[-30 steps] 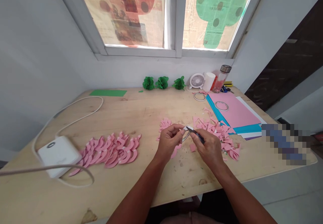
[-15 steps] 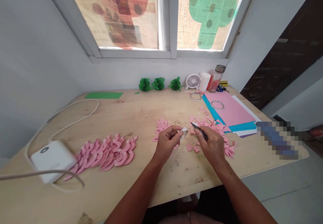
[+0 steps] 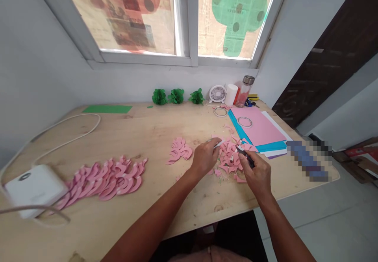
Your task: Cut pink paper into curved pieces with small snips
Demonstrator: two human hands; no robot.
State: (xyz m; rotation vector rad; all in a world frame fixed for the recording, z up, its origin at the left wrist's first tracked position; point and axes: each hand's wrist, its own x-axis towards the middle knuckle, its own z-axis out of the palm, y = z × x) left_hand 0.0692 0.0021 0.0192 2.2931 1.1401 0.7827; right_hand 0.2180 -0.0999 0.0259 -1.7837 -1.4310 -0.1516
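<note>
My left hand (image 3: pixel 206 156) is closed on a small roll of white tape (image 3: pixel 219 144), mostly hidden behind the fingers. In my right hand (image 3: pixel 257 172) is a dark, narrow craft knife (image 3: pixel 247 158), gripped by its handle with the tip pointing toward the left hand. A bit of white shows by its tip. Both hands are over a heap of pink paper scraps (image 3: pixel 228 159). Left of the left hand lies a small group of curved pink paper pieces (image 3: pixel 179 151). Farther left, a long overlapping row of pink paper curls (image 3: pixel 109 177) rests on the wooden table (image 3: pixel 132 218).
A pink sheet (image 3: pixel 260 126) on blue paper (image 3: pixel 273 147) lies at the right, bearing a tape ring (image 3: pixel 245 122). Along the back stand green paper balls (image 3: pixel 176 96), a fan (image 3: pixel 217 93) and a bottle (image 3: pixel 245 92). A white box (image 3: pixel 35 191) with cables sits left.
The view has turned right. My left hand has moved right over the scraps and turned, hiding more of the tape roll. The knife stays in my right hand.
</note>
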